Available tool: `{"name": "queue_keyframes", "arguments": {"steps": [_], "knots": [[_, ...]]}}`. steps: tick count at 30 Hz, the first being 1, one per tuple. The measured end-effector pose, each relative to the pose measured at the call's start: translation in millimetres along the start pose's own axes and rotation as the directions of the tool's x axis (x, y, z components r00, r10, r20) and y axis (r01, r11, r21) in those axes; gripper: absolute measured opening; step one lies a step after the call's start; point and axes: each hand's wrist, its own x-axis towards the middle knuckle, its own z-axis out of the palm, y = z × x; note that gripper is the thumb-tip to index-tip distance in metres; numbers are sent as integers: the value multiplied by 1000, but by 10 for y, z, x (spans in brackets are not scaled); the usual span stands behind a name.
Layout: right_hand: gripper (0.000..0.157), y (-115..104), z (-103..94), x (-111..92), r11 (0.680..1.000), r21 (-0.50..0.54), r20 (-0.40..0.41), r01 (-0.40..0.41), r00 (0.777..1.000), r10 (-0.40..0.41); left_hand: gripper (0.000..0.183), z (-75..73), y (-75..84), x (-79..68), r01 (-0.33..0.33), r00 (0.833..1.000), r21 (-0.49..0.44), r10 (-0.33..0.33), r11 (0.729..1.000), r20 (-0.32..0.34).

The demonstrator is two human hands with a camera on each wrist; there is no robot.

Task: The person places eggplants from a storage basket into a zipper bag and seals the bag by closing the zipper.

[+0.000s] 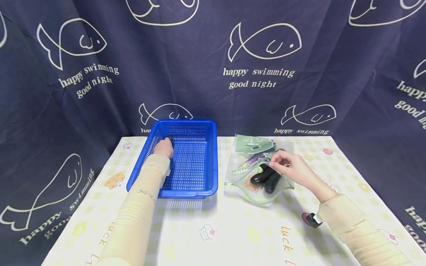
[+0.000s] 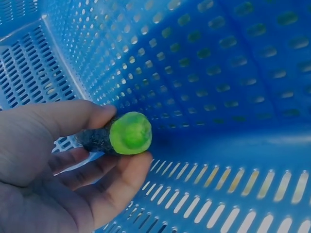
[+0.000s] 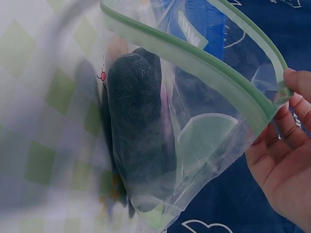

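My left hand [image 1: 164,148] reaches into the blue plastic basket [image 1: 210,166], near its far left corner. In the left wrist view its thumb and fingers pinch a dark, rough-skinned vegetable [image 2: 99,140] with a bright green end, close beside the basket wall. My right hand [image 1: 294,170] pinches the upper edge of a clear zip bag [image 3: 228,75] with a green seal, at its right corner. The bag's mouth gapes. Inside lie a glossy black eggplant [image 1: 260,178], a long dark vegetable [image 3: 133,102] and something purplish [image 1: 254,159].
Basket and bag stand side by side toward the back of a table with a patterned cloth [image 1: 206,244]. A dark blue curtain [image 1: 213,99] with fish drawings hangs right behind them. A black wrist device [image 1: 314,220] shows under the right sleeve.
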Motion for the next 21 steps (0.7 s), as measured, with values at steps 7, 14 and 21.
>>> {"name": "queue_keyframes", "arguments": {"steps": [7,14,21], "knots": [[8,-19,-1,6,1000,4,9,-4,1000,4,50,-80,33,-83,-15,999,39,14,999,36],[6,-17,2,20,1000,0,7,6,1000,-6,62,-137,69,-125,-38,995,87,29,995,92],[7,-11,9,29,1000,-11,15,-5,1000,5,62,-206,166,-168,-61,991,116,46,991,123]]}}
